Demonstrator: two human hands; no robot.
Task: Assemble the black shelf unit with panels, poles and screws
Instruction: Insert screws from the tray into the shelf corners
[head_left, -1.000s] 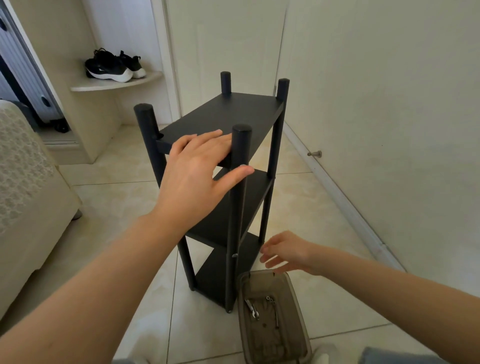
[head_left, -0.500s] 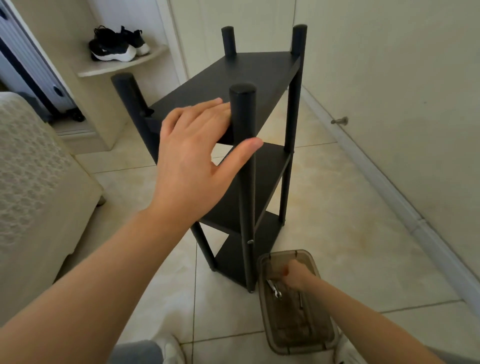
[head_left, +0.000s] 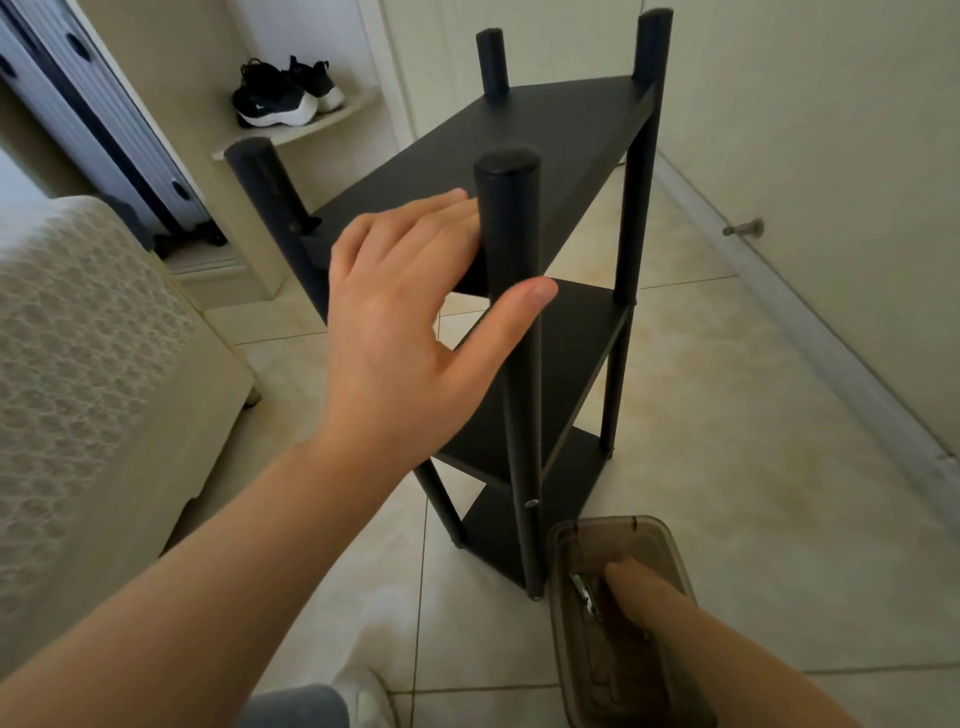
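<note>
The black shelf unit (head_left: 545, 140) stands upright on the tiled floor, three panels held between black poles. My left hand (head_left: 400, 322) rests flat on the near edge of the top panel, fingers straight, thumb against the near pole (head_left: 511, 218). A silver screw head (head_left: 531, 503) shows low on that pole. My right hand (head_left: 631, 584) reaches down into a brown see-through plastic box (head_left: 670, 540) beside the shelf's foot, next to metal hardware (head_left: 583, 590). Its fingers are hidden inside the box.
A cream quilted bed (head_left: 78, 364) fills the left side. Black-and-white shoes (head_left: 280, 98) sit on a corner ledge behind the shelf. The wall runs close on the right, with a metal door stop (head_left: 745, 228) low on it. A grey suitcase (head_left: 104, 119) stands at back left.
My right hand dropped from beside the shelf's lower panel into the plastic box. My head moved closer over the shelf. The left hand stayed on the top panel.
</note>
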